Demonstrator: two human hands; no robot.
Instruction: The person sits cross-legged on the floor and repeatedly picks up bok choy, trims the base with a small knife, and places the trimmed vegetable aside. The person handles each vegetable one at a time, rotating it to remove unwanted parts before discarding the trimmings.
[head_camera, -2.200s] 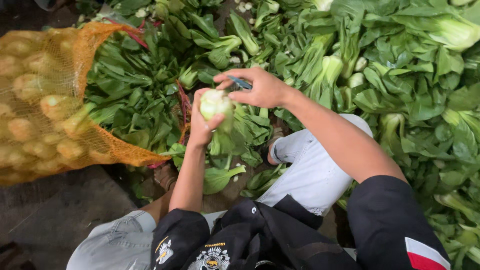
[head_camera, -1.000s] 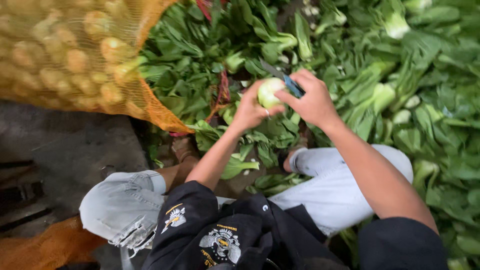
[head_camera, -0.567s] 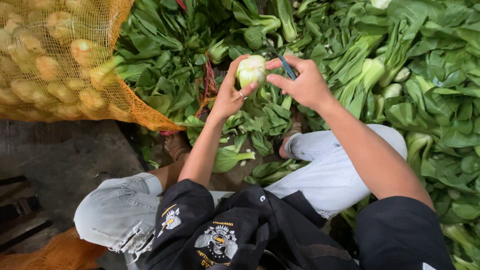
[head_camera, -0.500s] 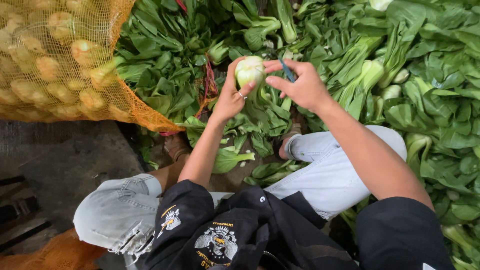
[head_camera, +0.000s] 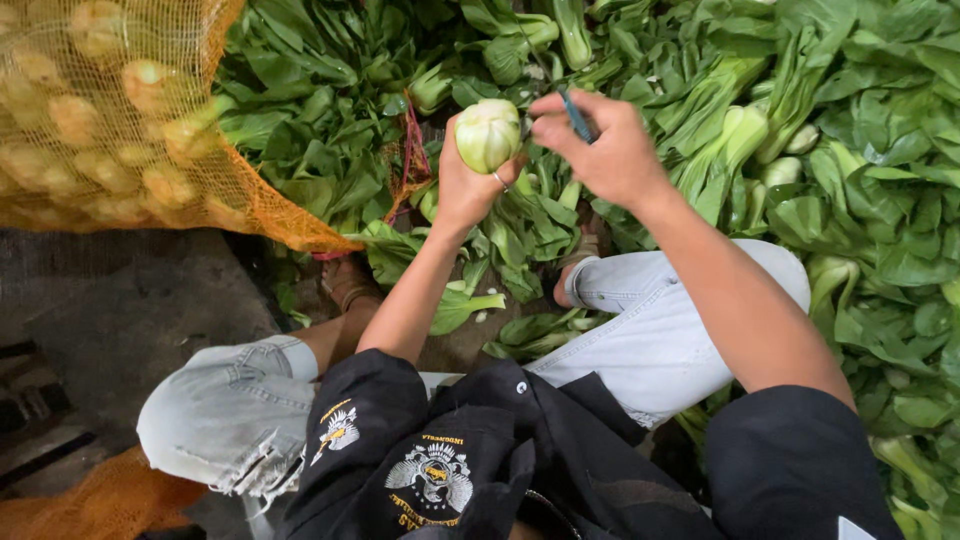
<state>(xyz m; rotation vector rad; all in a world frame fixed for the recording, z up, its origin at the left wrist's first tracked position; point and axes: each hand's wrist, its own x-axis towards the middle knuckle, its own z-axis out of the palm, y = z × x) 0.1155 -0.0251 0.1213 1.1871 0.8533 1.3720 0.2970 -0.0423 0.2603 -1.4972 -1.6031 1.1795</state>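
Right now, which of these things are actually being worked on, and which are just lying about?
In hand:
left hand holding pale green vegetable head
right hand gripping blue-handled tool

Lying about:
heap of leafy greens
orange net sack of pale round produce

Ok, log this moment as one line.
left hand: holds bok choy | right hand: holds knife at it | around: greens, orange net sack

Left hand gripping a pale green bok choy base, right hand just beside it pinching a thin blue-handled tool, heaped leafy greens behind, orange mesh sack of pale round produce at left, bent knees in light jeans below.
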